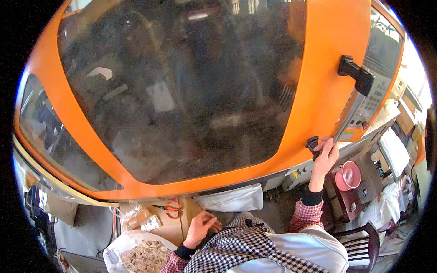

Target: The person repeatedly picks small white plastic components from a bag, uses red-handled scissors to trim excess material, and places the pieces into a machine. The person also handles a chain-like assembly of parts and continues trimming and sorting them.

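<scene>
Resting half-curled, perhaps empty, though its palm is hidden, the left hand (200, 228) lies well apart; the nearer right hand (325, 159) grips the near end of the silver handle (351, 114), which slants far and right along the orange door (324, 68).

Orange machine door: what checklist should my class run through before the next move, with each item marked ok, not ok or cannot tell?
1. Right hand on the handle: ok, closed around its lower part.
2. Left hand away from the orange door: ok, it is low, beside the checked garment.
3. Door fully shut: cannot tell.
4. Clear view through the window: not ok, the glass looks dark.
5. Scissors put away: not ok, they lie out below the door.
</scene>
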A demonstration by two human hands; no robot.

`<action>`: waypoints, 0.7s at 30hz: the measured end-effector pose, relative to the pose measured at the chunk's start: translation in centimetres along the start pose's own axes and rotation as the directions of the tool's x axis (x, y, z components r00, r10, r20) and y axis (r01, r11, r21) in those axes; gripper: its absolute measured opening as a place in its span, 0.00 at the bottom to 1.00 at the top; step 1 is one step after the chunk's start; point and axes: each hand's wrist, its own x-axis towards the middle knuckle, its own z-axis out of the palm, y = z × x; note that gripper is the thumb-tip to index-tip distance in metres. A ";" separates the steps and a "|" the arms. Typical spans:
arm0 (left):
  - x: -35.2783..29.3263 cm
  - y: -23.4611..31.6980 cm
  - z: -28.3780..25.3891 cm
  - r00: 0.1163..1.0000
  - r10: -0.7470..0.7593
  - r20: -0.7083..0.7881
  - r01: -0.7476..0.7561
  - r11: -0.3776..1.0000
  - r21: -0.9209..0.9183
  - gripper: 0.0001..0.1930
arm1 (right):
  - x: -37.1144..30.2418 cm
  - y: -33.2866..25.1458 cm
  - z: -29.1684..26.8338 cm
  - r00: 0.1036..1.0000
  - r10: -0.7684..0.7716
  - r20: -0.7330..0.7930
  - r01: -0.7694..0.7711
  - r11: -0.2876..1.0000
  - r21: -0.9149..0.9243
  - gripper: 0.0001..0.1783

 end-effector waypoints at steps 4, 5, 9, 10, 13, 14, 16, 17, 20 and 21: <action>0.5 2.3 0.5 0.979 0.160 -0.131 -0.141 0.980 0.143 0.06 | -2.6 -1.9 1.9 0.999 0.026 0.047 -0.031 0.994 0.106 0.15; 0.5 2.8 0.8 0.962 0.227 -0.152 -0.198 0.963 0.185 0.06 | -3.6 -2.2 2.5 0.997 0.033 0.071 -0.043 0.989 0.141 0.15; 1.7 4.7 2.2 0.925 0.360 -0.118 -0.323 0.912 0.251 0.05 | -7.1 -3.3 4.6 0.974 -0.144 0.177 0.124 0.985 0.119 0.17; 2.2 4.9 2.3 0.906 0.418 -0.070 -0.374 0.866 0.332 0.05 | -7.7 -3.4 4.9 0.951 -0.172 0.257 0.144 0.982 0.126 0.14; 2.8 5.5 3.9 0.949 0.312 -0.035 -0.287 0.909 0.304 0.05 | -8.8 -5.3 5.6 0.858 -0.107 0.502 0.071 0.993 0.091 0.19; 3.0 4.5 3.7 0.963 0.269 0.018 -0.266 0.935 0.234 0.05 | -8.9 -6.2 6.0 0.806 -0.117 0.580 0.043 0.989 0.141 0.20; 3.0 4.9 4.7 0.960 0.256 0.114 -0.280 0.846 0.454 0.05 | -9.2 -6.8 7.4 0.748 -0.178 0.639 0.025 0.970 0.240 0.15; 3.0 5.1 5.0 0.957 0.243 0.157 -0.289 0.782 0.552 0.05 | -9.2 -7.5 8.0 0.704 -0.195 0.683 0.029 0.968 0.247 0.16; 4.8 -0.8 3.7 0.922 0.344 0.178 -0.383 0.747 0.544 0.07 | -11.1 -7.5 10.6 0.580 -0.285 0.763 -0.022 0.931 0.364 0.21; 5.3 -1.9 3.9 0.892 0.416 0.179 -0.445 0.732 0.516 0.07 | -11.6 -7.7 11.4 0.539 -0.309 0.784 -0.036 0.921 0.388 0.23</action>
